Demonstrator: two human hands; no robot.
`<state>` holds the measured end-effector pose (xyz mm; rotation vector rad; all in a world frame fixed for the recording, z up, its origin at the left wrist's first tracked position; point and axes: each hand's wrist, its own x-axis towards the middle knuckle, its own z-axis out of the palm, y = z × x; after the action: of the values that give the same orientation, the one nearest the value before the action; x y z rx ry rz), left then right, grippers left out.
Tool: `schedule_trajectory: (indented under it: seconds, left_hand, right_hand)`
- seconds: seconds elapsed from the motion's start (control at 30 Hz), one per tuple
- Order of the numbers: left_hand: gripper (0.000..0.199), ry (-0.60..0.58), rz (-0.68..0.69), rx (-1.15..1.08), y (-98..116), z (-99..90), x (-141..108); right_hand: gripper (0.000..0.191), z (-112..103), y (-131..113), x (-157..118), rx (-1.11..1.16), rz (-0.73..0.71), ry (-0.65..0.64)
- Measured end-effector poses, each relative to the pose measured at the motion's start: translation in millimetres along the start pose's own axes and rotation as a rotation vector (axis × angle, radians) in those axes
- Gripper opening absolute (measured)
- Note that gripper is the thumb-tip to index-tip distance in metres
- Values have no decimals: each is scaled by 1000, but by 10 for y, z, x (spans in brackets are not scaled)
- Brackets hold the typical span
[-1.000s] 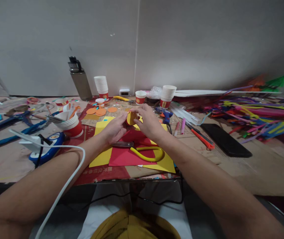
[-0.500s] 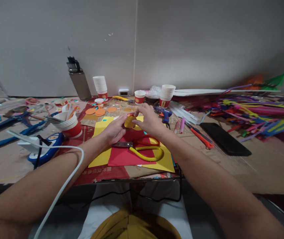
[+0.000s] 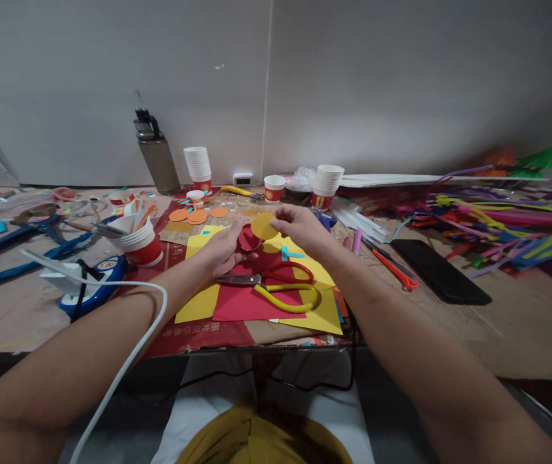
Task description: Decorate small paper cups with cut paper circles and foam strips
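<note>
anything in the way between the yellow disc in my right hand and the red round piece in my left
Nothing visible: in this view the yellow disc, in the right hand, overlaps the red round piece in the left hand; whether they touch is unclear. The scissors lie nearer you, not between them.

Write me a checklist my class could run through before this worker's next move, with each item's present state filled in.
1. Thin round yellow paper disc gripped: ok, the right hand pinches its edge.
2. Round red piece, material unclear, supported: ok, the left hand holds it.
3. Metal scissors with red and yellow handles laid down: ok, over a red paper sheet.
4. Scissor blades well clear of the left hand: not ok, they appear close by.
5. Thin white cable clear of the left forearm: not ok, it crosses it in view.
6. Blue plastic glue gun cold: cannot tell, partly hidden.
</note>
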<state>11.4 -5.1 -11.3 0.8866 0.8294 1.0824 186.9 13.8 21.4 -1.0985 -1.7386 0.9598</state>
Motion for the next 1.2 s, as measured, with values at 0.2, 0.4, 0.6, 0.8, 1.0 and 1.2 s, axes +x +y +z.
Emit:
schedule_trajectory:
  seconds: [0.2, 0.4, 0.6, 0.8, 1.0, 1.2]
  left_hand:
    - [30, 70, 9, 440, 28, -41, -17]
    - [21, 224, 320, 1128, 53, -94, 15]
    - [25, 228, 543, 1325, 146, -96, -26]
    - [31, -36, 360, 719, 137, -70, -4]
    - [25, 18, 222, 377, 68, -89, 35]
    - [27, 89, 155, 204, 79, -137, 74]
  right_hand:
    - [21, -104, -9, 9, 57, 201, 117]
    - [20, -95, 29, 12, -37, 212, 75]
    - [15, -116, 49, 17, -64, 207, 46]
    - [7, -53, 5, -26, -62, 93, -110]
    - [16, -164, -15, -24, -254, 27, -88]
    - [29, -352, 36, -13, -837, 108, -336]
